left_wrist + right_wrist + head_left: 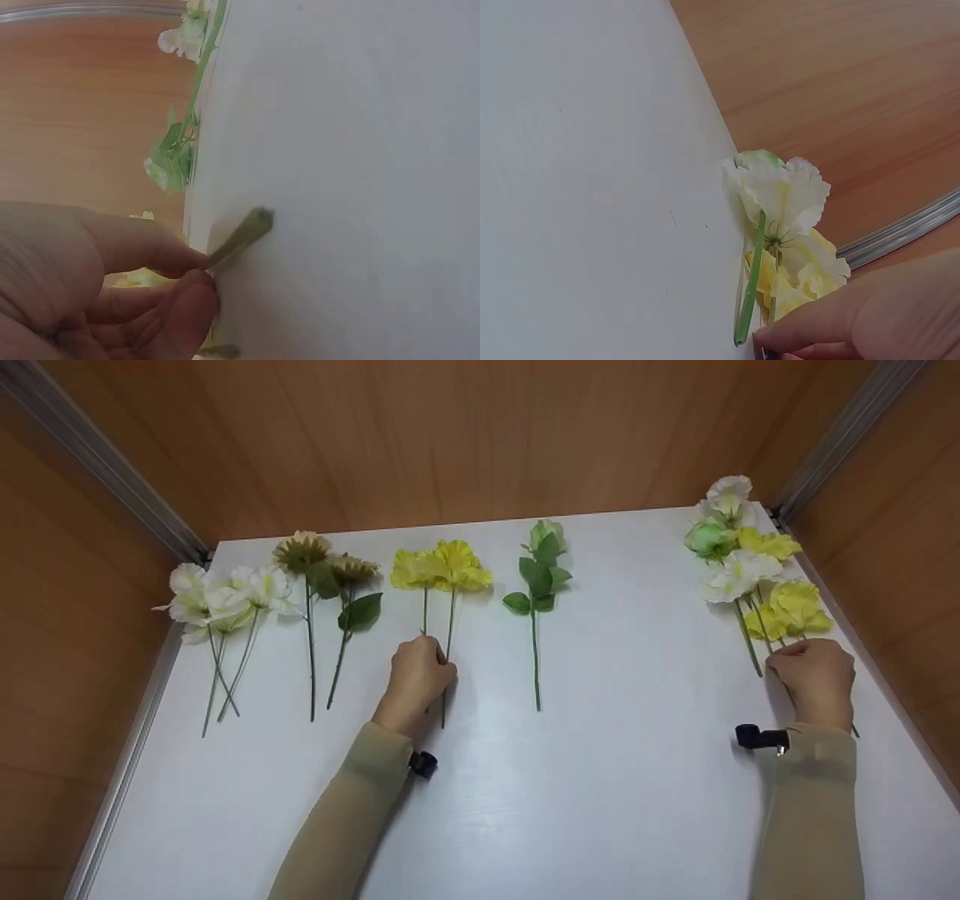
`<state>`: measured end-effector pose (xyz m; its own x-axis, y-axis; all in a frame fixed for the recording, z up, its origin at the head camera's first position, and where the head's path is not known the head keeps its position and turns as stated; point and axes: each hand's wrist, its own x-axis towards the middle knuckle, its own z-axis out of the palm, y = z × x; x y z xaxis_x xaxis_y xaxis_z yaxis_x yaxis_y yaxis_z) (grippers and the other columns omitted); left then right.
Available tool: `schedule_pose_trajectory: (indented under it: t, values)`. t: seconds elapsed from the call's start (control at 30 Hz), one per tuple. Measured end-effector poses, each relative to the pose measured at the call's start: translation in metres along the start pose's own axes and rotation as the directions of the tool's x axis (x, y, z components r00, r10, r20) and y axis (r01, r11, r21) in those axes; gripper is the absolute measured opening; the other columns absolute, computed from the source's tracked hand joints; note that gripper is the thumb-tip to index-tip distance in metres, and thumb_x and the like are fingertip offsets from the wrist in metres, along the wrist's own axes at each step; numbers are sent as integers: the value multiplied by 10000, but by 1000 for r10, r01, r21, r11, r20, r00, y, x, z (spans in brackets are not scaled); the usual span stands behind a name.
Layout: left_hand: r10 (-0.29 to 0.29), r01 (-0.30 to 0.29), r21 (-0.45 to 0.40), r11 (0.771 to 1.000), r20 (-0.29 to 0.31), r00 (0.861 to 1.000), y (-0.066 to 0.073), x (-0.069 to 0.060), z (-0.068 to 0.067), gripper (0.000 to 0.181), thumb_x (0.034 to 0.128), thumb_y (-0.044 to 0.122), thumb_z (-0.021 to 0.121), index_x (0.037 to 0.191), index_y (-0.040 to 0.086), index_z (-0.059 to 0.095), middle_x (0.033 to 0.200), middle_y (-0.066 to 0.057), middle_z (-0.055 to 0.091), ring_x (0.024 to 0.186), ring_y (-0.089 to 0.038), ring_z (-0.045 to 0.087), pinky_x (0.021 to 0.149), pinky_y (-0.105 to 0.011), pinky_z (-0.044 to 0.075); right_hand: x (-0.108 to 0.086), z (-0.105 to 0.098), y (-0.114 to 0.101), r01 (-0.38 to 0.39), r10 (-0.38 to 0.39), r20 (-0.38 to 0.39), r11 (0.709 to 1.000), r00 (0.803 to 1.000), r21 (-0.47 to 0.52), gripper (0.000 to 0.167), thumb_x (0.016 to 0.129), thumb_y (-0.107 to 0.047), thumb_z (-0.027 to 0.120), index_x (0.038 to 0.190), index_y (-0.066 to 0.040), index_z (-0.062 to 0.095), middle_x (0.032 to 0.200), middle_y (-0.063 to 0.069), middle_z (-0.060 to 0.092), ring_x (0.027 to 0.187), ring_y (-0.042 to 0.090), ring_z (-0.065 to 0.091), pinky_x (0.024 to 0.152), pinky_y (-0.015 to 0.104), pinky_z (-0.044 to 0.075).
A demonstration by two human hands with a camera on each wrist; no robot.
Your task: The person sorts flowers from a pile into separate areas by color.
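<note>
A person's left hand [415, 679] pinches the stem [241, 240] of a yellow flower [461, 566], one of two lying side by side on a white table [600, 795]. The blooms rest just beyond the knuckles, toward the rear wooden wall [450, 442], while the stem's cut end juts out past thumb and finger in the left wrist view. To the right of that hand, a green rose [538, 577] lies alone with its leafy stem pointing toward the viewer. On the hand's other side are two tan flowers [300, 553] and, farther out, a group of white flowers [240, 596] with crossed stems.

At the table's right edge, the right hand [817, 679] is bent down over the stems of a mixed bunch [739, 576] of white, green and yellow blooms, with yellow petals [799, 607] just beyond its knuckles. Its fingertips are cut off in the right wrist view, so whether they grip a stem or merely touch one cannot be told. A thicker green stem [754, 289] lies just beside them. Both forearms wear olive sleeves [337, 810].
</note>
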<state>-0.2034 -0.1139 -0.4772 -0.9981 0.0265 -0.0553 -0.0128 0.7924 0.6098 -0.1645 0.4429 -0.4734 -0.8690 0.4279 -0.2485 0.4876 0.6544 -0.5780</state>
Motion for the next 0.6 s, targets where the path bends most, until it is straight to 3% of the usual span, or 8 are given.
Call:
schedule_pose_trajectory:
  t: [0.27, 0.4, 0.6]
  values:
    - [16, -16, -13, 1000, -22, 1000, -3, 3, 2, 159, 988, 10, 672, 838, -3, 725, 775, -121, 707, 625, -244, 629, 528, -339, 506, 0, -3, -9, 41, -39, 98, 999, 994, -28, 422, 1069, -272, 602, 1295, 78, 672, 1278, 284, 646, 1131, 413, 559, 859, 443, 497]
    - [21, -21, -19, 1000, -26, 999, -4, 4, 3, 142, 1007, 30, 695, 878, -9, 738, 809, -122, 714, 665, -249, 645, 563, -352, 532, -3, -7, -17, 22, -23, 155, 1000, 988, 12, 448, 1121, -326, 575, 1340, 58, 642, 1267, 234, 648, 1124, 375, 548, 869, 417, 495]
    - [25, -26, -26, 999, -46, 999, -4, 6, -2, 145, 1009, 95, 736, 900, -1, 735, 842, -120, 709, 736, -268, 646, 639, -388, 549, -10, -14, -30, -18, 2, 163, 996, 987, 93, 529, 1139, -372, 542, 1453, 52, 578, 1176, 141, 723, 1127, 334, 586, 882, 388, 487]
